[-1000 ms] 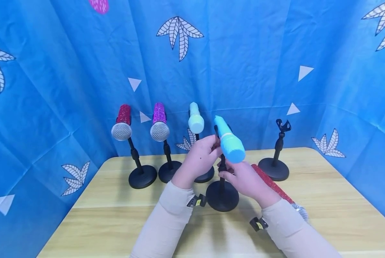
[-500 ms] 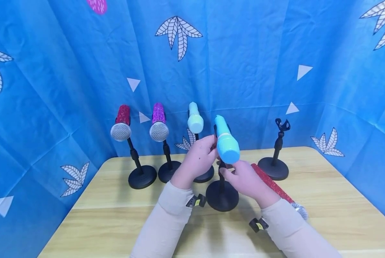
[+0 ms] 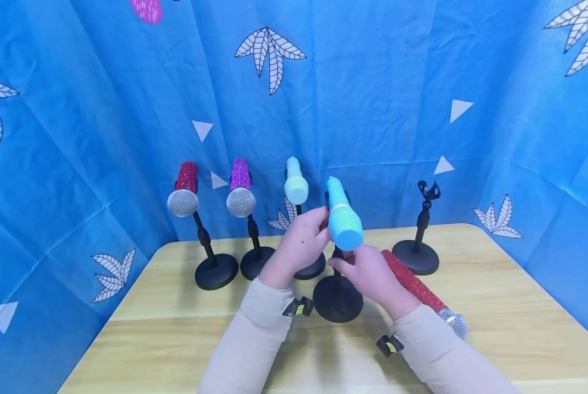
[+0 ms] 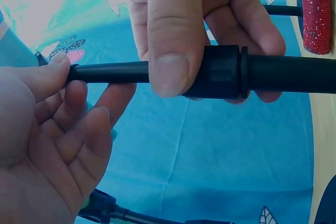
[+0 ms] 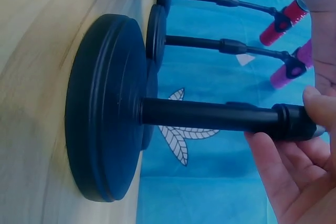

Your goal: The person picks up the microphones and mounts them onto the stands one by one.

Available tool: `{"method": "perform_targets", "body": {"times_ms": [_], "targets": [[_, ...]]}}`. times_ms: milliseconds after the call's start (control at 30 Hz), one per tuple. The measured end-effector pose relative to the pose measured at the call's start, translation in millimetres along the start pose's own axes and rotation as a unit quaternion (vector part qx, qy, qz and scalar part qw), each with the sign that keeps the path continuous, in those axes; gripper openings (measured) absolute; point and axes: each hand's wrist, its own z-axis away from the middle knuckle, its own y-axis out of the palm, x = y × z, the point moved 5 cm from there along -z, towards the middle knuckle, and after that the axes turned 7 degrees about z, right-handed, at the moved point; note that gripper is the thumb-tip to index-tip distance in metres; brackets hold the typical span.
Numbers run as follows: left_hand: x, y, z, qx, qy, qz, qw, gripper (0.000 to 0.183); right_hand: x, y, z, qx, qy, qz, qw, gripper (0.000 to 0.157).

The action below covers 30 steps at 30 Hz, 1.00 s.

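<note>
A bright blue microphone (image 3: 345,223) sits in the clip of a black stand (image 3: 338,303), its head facing me. My left hand (image 3: 301,241) is just below the clip; in the left wrist view its thumb and fingers pinch the thin upper rod (image 4: 123,72). Lower down, my right hand (image 3: 374,276) holds the stand's collar (image 4: 220,72), its thumb lying across the collar's upper end. The right wrist view shows the thick lower pole (image 5: 205,115) and the round base (image 5: 107,108), flat on the table. In the head view the microphone hides part of the rod.
Stands with red (image 3: 183,191), purple (image 3: 241,189) and pale blue (image 3: 295,180) microphones line the left and back. A bare stand (image 3: 421,232) is at the right rear. Beside my right forearm lies a red microphone (image 3: 419,287) on the wooden table (image 3: 175,339). A blue curtain surrounds it.
The bright blue microphone's head has swung a little to the left. My right hand's thumb and fingers have shifted on the collar, while my left hand stays below the clip.
</note>
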Motion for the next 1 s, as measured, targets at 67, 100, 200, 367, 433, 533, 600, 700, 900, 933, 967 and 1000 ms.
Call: {"method": "perform_targets", "body": {"times_ms": [67,100,200,367,433,533,600,700,900,933,967,1000], "targets": [[0.9,-0.4,1.2,-0.003,-0.002,0.0,1.0,0.011,-0.1,0.6,-0.1,0.004,0.0,-0.009,1.0,0.034],[1.2,-0.6,1.6,-0.005,-0.003,0.0,1.0,0.012,0.0,0.5,0.1,0.007,-0.001,-0.015,1.0,0.035],[1.2,-0.4,2.3,-0.006,-0.003,0.002,1.0,0.011,1.3,-0.6,0.7,0.015,-0.017,-0.03,0.999,0.037],[0.8,0.0,1.5,-0.004,-0.003,0.005,1.0,0.007,3.2,-1.3,0.7,0.026,-0.052,-0.023,0.998,0.029],[1.2,-0.1,0.8,-0.003,-0.003,0.004,1.0,0.007,2.4,-0.8,0.4,0.031,-0.056,-0.017,0.998,0.028],[1.3,-0.4,-0.1,-0.002,-0.001,0.001,1.0,0.007,1.5,-1.0,-0.2,0.031,-0.052,-0.013,0.998,0.029],[1.0,-0.5,-0.6,-0.002,0.002,0.0,1.0,0.008,0.5,-1.1,-0.6,0.029,-0.049,-0.015,0.998,0.029],[1.1,-1.3,-0.6,-0.003,0.002,0.001,1.0,0.009,-0.1,-1.0,-1.2,0.027,-0.043,-0.017,0.999,0.029],[2.4,-1.6,0.0,-0.005,-0.002,0.007,1.0,0.012,-1.1,-1.9,-0.8,0.033,-0.029,-0.021,0.999,0.031],[2.4,-1.2,-0.1,-0.005,-0.002,0.008,1.0,0.011,-1.6,-2.7,-0.6,0.033,-0.028,-0.023,0.999,0.032],[1.9,-1.0,-0.4,-0.004,-0.002,0.01,0.9999,0.011,-2.0,-3.7,-0.3,0.034,-0.027,-0.024,0.999,0.033],[1.3,-0.7,-0.7,-0.003,-0.001,0.011,0.9999,0.01,-1.9,-4.6,-0.2,0.034,-0.03,-0.027,0.999,0.033]]}}
